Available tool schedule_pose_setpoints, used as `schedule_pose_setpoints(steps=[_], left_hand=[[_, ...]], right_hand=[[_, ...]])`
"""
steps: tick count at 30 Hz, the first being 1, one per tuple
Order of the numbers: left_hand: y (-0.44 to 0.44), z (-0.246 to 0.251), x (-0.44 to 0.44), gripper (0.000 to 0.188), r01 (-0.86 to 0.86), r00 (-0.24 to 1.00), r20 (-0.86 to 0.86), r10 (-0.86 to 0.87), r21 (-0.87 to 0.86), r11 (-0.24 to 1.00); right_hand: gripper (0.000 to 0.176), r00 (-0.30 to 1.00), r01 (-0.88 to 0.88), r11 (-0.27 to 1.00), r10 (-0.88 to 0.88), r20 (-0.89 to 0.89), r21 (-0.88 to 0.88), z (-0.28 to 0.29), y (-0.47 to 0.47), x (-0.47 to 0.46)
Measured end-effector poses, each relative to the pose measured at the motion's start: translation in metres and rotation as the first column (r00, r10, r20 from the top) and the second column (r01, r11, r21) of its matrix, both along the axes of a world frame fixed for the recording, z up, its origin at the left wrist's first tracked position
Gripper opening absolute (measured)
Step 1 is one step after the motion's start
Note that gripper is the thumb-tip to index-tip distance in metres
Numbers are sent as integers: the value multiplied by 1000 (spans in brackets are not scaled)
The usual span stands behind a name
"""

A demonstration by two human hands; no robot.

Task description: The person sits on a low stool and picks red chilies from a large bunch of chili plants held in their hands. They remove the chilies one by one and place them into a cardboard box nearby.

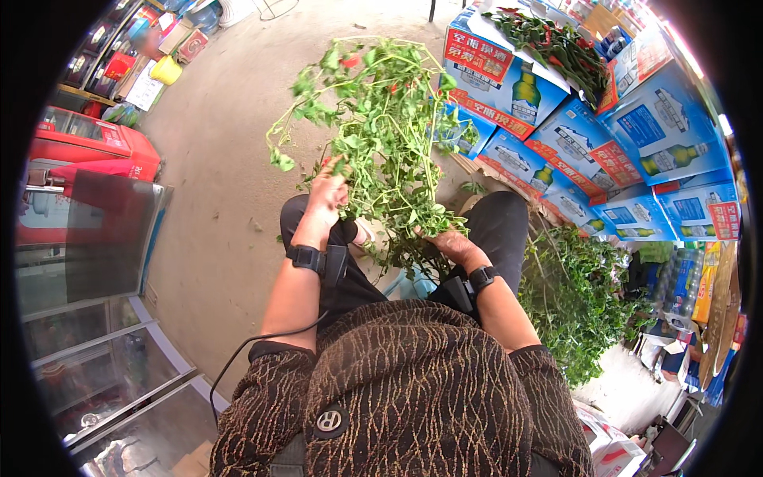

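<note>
A large uprooted chili pepper plant (387,137), leafy and green with a few red peppers, stands out over my lap between my knees. My left hand (329,189) is at the plant's left side, its fingers among the leaves; whether they are closed on anything is hard to tell. My right hand (452,243) grips the lower stems, with leaves covering its fingers. Below the plant, something light blue (414,285) shows between my legs. Green and red chili peppers (554,50) are heaped on top of a beer carton at the upper right.
Stacked blue beer cartons (572,143) rise at my right. Beside my right leg lies a pile of leafy plants (575,298). At the left are a red cooler (98,143) and glass-topped cases (125,358). Bits of leaf lie on the concrete floor (220,179).
</note>
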State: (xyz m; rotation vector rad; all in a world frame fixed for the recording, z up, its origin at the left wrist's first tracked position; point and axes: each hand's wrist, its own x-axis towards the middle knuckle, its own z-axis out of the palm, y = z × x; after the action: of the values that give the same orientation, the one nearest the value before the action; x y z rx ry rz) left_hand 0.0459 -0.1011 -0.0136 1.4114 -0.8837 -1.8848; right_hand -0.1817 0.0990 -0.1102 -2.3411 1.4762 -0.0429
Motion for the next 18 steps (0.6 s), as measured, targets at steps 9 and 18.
schedule_pose_setpoints(steps=[9,18], left_hand=[[12,-3,-30,51,368,928,-55,-369,-35,929],[16,25,-9,39,39,996,84,-22,-207,978]], right_hand=[[65,991,80,885,-22,-130,458,80,-12,8],[69,983,28,972,16,182,-233,24,-2,5]])
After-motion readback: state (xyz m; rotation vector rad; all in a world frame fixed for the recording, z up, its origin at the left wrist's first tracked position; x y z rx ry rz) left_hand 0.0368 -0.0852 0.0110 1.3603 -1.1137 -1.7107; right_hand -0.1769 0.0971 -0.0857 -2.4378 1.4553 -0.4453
